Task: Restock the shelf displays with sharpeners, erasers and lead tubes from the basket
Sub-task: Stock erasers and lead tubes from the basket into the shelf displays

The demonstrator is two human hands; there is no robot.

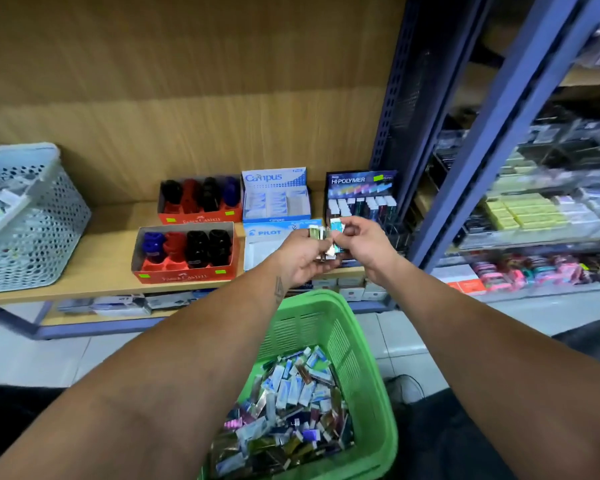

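Over the shelf's front edge, my left hand point(303, 258) holds a small bunch of lead tubes point(321, 242). My right hand point(364, 242) pinches one teal-capped tube point(336, 226) just in front of the black Hi-Polymer lead display point(361, 197). Below my arms sits the green basket point(368, 382), holding several mixed erasers and lead tubes point(291, 417). On the shelf stand two red Faber-Castell sharpener boxes point(184, 252), a Campus eraser box point(276, 197) and a Pilot eraser box point(264, 247).
A grey perforated basket point(32, 223) stands at the shelf's left end. The wooden shelf board point(101, 271) runs left to right, with boxed goods on a lower level. A blue upright point(492, 133) divides off blurred shelves of stationery on the right.
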